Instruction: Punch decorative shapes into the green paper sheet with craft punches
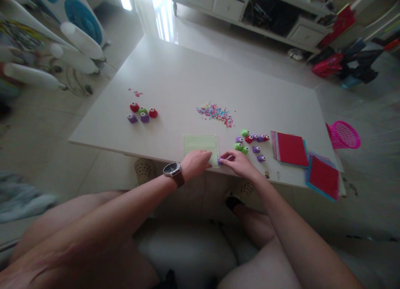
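A light green paper sheet [200,142] with small notches along its edges lies at the table's near edge. My left hand [196,162], with a watch [172,169] on its wrist, is closed on the lower part of this sheet; its fingertips are partly hidden. At the sheet's lower right corner, my right hand [237,162] grips a small purple craft punch [220,160] between thumb and fingers. Several more punches [245,133] in green, purple and red stand just beyond my right hand.
Colourful paper bits [217,113] lie in a heap mid-table. Further punches [144,117] and red bits [137,94] are on the left. Stacks of coloured sheets [292,149] sit at the right, one stack [323,177] by the edge. A pink basket [344,134] stands beyond the table.
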`<state>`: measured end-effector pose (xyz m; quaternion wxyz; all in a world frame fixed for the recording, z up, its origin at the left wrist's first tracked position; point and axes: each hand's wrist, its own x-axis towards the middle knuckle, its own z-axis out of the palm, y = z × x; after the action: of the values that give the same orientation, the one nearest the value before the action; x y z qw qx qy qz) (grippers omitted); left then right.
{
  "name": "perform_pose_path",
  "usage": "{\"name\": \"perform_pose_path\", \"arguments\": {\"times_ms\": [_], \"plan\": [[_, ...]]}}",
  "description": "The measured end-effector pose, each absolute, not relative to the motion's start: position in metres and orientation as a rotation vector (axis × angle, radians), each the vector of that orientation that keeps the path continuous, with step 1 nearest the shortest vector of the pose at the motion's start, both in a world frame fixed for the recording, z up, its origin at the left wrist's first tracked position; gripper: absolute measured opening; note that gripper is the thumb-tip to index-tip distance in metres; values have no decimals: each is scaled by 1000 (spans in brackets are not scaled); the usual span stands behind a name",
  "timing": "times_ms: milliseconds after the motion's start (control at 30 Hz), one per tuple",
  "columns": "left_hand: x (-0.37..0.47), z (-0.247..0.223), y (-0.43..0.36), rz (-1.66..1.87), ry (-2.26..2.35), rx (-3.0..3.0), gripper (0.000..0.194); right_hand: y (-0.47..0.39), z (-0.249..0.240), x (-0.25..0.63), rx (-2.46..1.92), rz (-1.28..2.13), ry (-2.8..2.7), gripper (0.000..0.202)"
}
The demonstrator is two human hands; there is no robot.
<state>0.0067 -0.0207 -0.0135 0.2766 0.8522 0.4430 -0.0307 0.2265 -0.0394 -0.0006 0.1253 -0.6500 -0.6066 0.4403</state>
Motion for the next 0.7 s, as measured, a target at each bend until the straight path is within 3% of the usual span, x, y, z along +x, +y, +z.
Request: {"name": "perform_pose_path", "arguments": {"times_ms": [300,700], "plan": [[8,-18,-19,-66,1171,2310,22,-37,-7,225,-1820,1274,-1782,8],[17,-7,-19,-126,1218,2283,47,-32,-1,219,-1855,1324,-1758,5]]}}
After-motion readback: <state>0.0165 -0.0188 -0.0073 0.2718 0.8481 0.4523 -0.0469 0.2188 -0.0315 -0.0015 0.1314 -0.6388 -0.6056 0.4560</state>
